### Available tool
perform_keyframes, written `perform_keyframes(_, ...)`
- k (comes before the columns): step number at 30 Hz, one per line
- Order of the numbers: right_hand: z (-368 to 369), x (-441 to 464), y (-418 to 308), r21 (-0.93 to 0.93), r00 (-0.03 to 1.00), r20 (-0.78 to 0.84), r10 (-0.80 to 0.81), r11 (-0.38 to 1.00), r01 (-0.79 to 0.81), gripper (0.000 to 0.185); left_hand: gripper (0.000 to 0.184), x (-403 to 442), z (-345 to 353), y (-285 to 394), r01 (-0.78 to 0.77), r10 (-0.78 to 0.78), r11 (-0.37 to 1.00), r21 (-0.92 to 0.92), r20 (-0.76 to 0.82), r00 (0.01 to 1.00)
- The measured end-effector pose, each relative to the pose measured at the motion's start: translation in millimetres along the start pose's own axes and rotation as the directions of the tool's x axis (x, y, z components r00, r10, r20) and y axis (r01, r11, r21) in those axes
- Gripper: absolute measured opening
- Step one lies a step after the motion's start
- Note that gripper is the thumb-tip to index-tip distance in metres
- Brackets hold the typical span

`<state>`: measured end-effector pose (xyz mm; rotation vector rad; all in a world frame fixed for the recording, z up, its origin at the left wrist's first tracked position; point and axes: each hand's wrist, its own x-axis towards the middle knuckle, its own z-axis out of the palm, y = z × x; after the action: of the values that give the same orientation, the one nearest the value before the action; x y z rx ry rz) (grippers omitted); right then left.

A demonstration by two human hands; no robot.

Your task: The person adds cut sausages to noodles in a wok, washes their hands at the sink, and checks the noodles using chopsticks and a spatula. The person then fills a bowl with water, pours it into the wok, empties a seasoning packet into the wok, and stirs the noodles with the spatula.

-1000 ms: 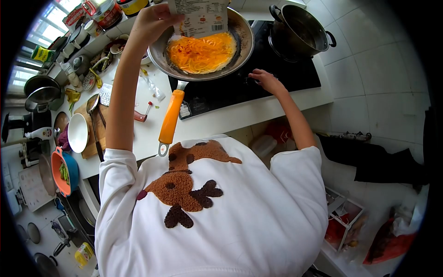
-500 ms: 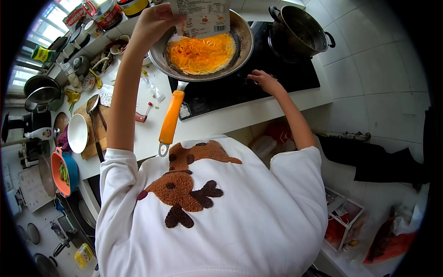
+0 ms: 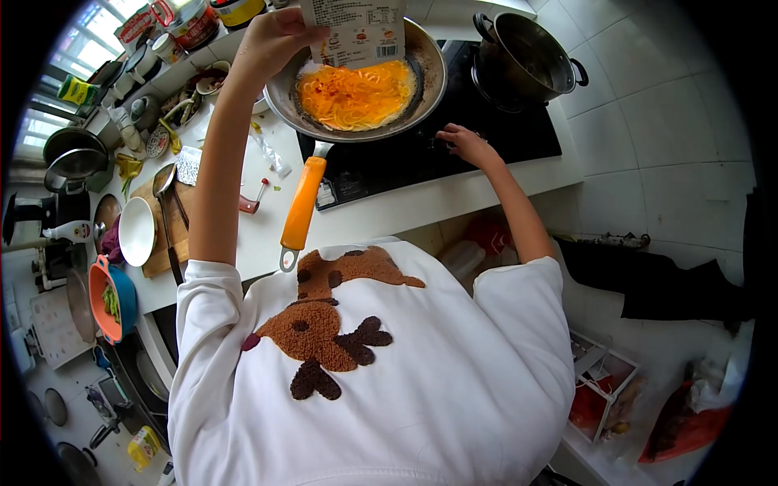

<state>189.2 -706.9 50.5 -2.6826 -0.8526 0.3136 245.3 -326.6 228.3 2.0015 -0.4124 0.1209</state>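
Observation:
My left hand (image 3: 278, 39) grips the left edge of a printed food packet (image 3: 361, 34) with a barcode, holding it up over the far side of the frying pan (image 3: 435, 87). In the pan lies a yellow-orange layer of thin strands (image 3: 356, 99), perhaps egg with noodles, with redder bits at its left. The pan's orange handle (image 3: 303, 202) points toward me. My right hand (image 3: 470, 147) is at the front of the black stove (image 3: 519, 142), its fingers closed at a control knob (image 3: 442, 143) that they partly cover.
A dark two-handled pot (image 3: 527, 61) stands on the right burner. Left on the counter are a cutting board (image 3: 154, 267), a ladle (image 3: 166, 202), a white bowl (image 3: 137, 232) and an orange-and-blue basin (image 3: 121, 304) with greens. Jars and bottles line the back.
Both hands stay nearly in place, the packet still held over the pan. The view has shifted very slightly.

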Motion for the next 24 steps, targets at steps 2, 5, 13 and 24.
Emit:
perform_keyframes(2,2.1,-0.2,0.8,0.025,1.000,-0.025,-0.001,1.000,0.002,0.049,0.035,-0.4,-1.0,-1.1,0.001,-0.001,1.000,-0.002,0.001,1.000)
perform_keyframes(5,4.5,0.2,2.5,0.040,0.999,-0.032,0.002,0.999,-0.001,0.050,0.037,-0.1,-1.7,-2.3,-0.029,0.029,1.000,-0.012,-0.002,1.000)
perform_keyframes(13,-50.1,8.6,-17.6,-0.171,0.919,-0.384,0.095,0.970,-0.172,0.018,0.035,-1.8,9.3,7.0,0.064,-0.064,0.997,0.032,-0.013,0.998)
perform_keyframes(24,-140.0,85.8,-120.5,0.691,0.887,-0.453,0.094,0.666,0.282,0.039,0.025,11.5,42.1,-16.8,-0.017,0.021,0.983,-0.182,0.017,1.000)
